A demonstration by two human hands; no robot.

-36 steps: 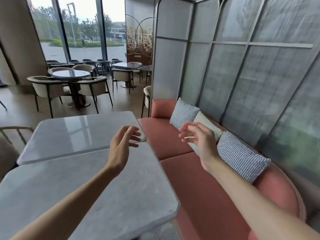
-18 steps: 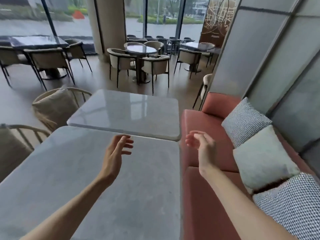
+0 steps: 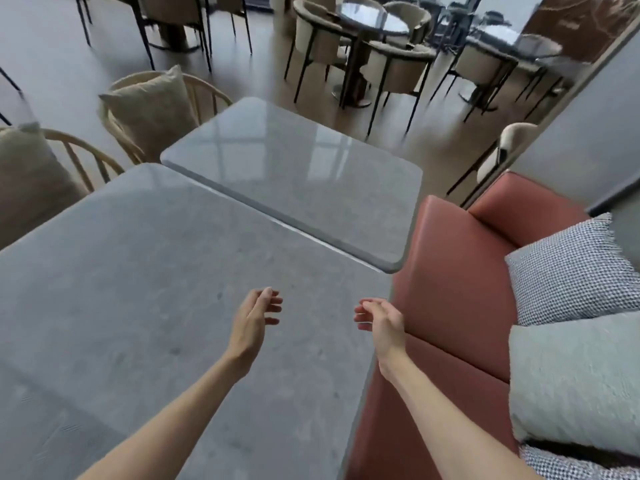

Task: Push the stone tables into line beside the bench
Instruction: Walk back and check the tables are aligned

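Two grey stone tables stand beside a salmon-red bench (image 3: 453, 271). The near table (image 3: 138, 289) fills the lower left of the head view; the far table (image 3: 304, 178) lies beyond it, its near edge meeting the near table's far edge at a slight angle. My left hand (image 3: 254, 320) hovers over the near table with fingers loosely curled, holding nothing. Empty too, my right hand (image 3: 381, 322) floats over that table's right edge, next to the bench, with relaxed fingers.
On the bench lie a checked cushion (image 3: 571, 268) and a pale grey cushion (image 3: 575, 379). Two wooden chairs with beige cushions (image 3: 152, 105) stand along the tables' left side. Round tables with upholstered chairs (image 3: 367, 50) fill the floor beyond. A grey partition (image 3: 588, 133) rises behind the bench.
The view has swung left and down from the bench's screen to the tabletops. Both hands have dropped lower in view and come closer together over the near table.
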